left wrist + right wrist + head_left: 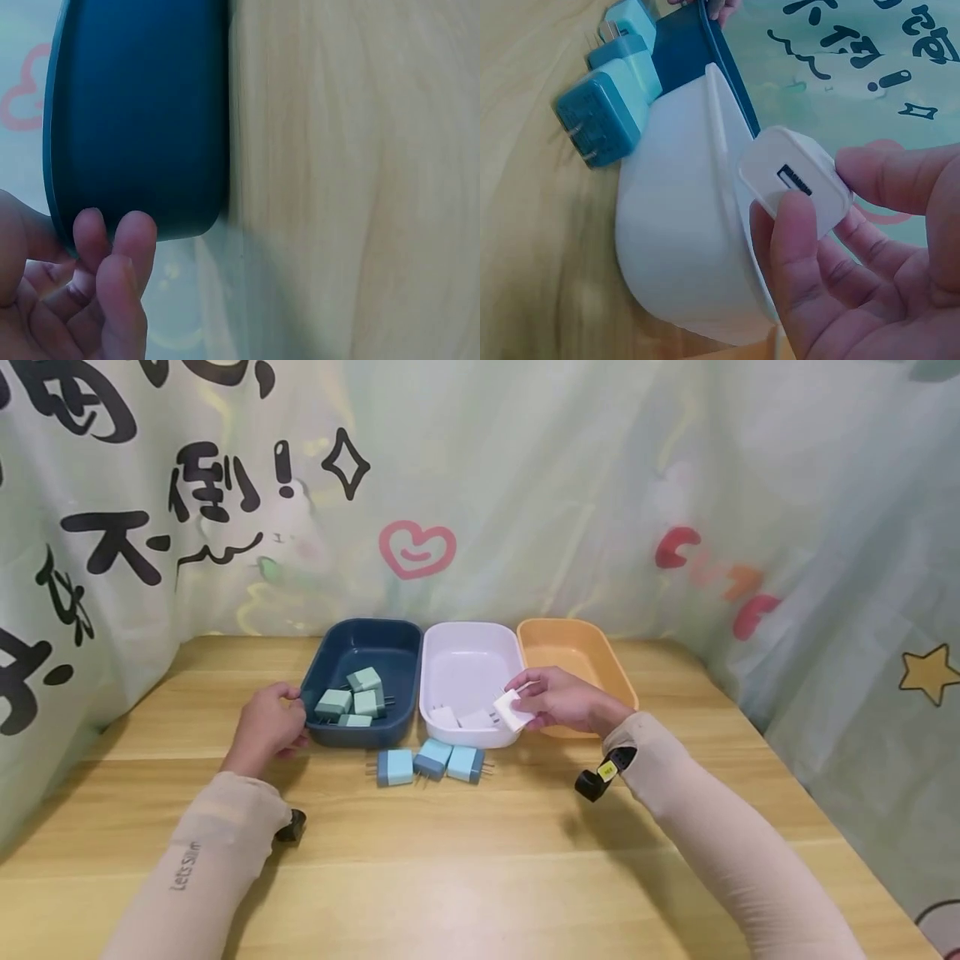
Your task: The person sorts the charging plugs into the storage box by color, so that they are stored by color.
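Landmark: white tray (471, 664), standing on a wooden table (465, 877) in the middle of a row of three.

Item, right hand (558, 697): is pinching a white charger (512, 712), thumb and fingers clamped on its sides. The held piece is hanging at the near right corner of the white tray, its USB port showing in the right wrist view.

Item, left hand (270, 722): is gripping the rim of the dark blue tray (378, 647), thumb and fingers closed about the side farther from the white tray.

Item, two white chargers (477, 719): are lying inside the white tray, at its near end.

Item, four green chargers (367, 702): are lying heaped in the dark blue tray, immediately left of the white tray.

Item, three two-tone blue chargers (432, 760): are lying on the table close together, just in front of the white tray and reaching leftward past it, metal prongs showing.

Item, orange tray (566, 652): is standing immediately right of the white tray, partly covered by the right hand.

Item, printed cloth (540, 510): is hanging behind the white tray, a pink heart (442, 558) showing above and left of it.
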`<state>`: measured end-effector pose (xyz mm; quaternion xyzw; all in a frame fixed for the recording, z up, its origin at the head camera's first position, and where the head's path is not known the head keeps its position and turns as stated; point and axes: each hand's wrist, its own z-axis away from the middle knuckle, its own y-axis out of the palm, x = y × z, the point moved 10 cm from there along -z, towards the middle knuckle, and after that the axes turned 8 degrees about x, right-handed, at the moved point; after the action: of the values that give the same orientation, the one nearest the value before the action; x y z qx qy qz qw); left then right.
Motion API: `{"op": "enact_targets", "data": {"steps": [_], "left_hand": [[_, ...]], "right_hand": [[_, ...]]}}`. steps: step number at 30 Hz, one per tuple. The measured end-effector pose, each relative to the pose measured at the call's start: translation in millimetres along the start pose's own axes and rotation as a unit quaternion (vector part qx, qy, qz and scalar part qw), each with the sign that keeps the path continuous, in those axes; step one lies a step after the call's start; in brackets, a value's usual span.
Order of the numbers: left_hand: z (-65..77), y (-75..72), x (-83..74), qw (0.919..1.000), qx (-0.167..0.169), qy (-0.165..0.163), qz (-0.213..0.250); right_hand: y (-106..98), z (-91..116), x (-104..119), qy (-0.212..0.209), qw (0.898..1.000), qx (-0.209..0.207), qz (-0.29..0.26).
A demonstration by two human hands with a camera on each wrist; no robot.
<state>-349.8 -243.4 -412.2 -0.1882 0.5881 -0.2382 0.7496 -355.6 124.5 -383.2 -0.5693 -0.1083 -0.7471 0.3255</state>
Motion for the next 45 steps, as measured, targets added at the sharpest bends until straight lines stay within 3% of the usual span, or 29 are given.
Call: {"op": "enact_targets", "data": {"steps": [12,24,33,45], "left_hand": [[1.7,-1.7,-7.1,0.9993,0.005,0.001,-0.038],[5.0,-5.3,-14.3,0.9960,0.038,-0.002,-0.081],[5.7,-7.8,-15.1,0.9967,0.025,0.003,-0.077],[5.4,-3.1,-10.5,0.9951,0.012,0.020,-0.096]], "right_hand": [[-12,-13,9,0.005,1.000,-0.012,0.005],[-22,-30,9,0.006,1.000,-0.022,0.014],[-23,-44,8,-0.003,1.000,-0.022,-0.014],[-25,-54,6,0.023,0.999,-0.032,-0.007]]}}
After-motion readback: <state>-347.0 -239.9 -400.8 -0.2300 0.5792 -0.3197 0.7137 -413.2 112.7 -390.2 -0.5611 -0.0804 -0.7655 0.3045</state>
